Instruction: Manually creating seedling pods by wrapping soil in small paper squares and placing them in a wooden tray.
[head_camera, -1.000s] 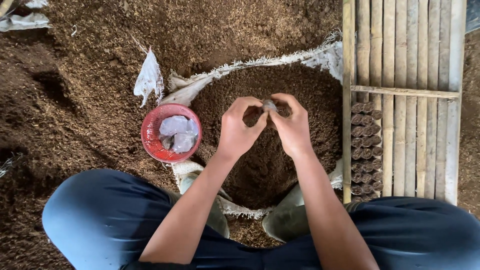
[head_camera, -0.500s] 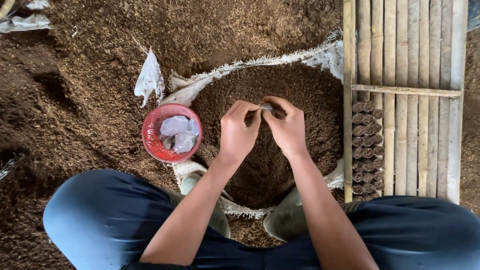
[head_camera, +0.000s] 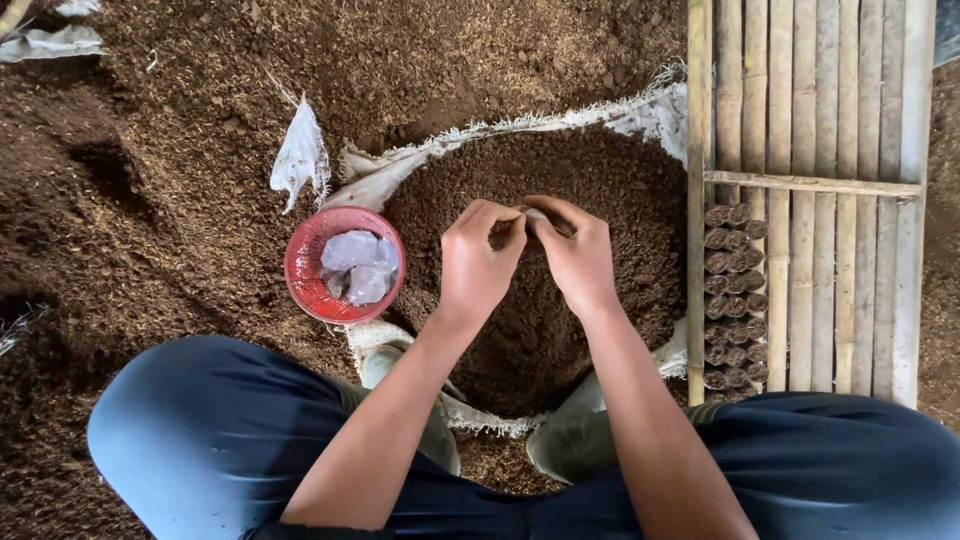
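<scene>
A small clear plastic bag (head_camera: 534, 214) is pinched between both hands, held just above the heap of dark soil mix (head_camera: 600, 180) in the open white sack (head_camera: 655, 110). The fingers (head_camera: 497, 222) of the left hand (head_camera: 478, 262) are closed on the bag's near edge; those of the right hand (head_camera: 578, 258) are curled onto its far edge. Only a sliver of the bag shows between the fingertips, so its fill cannot be told.

The step in hand is judged to be the opening or readying of the bag's mouth over the soil. The next move would call for the mouth to be held spread by one hand while soil is scooped in with the other.

Just left of the sack, a red plastic basket (head_camera: 300, 285) is set on the ground, with a wad of clear bags (head_camera: 358, 266) inside. To the right, rows of small soil-filled bags (head_camera: 730, 300) are packed upright against a bamboo-slat frame (head_camera: 800, 120). A torn white scrap (head_camera: 299, 152) lies on the loose soil floor (head_camera: 150, 150) beyond the basket. Blue-trousered knees (head_camera: 210, 430) and green boots (head_camera: 565, 440) frame the sack's near edge.
</scene>
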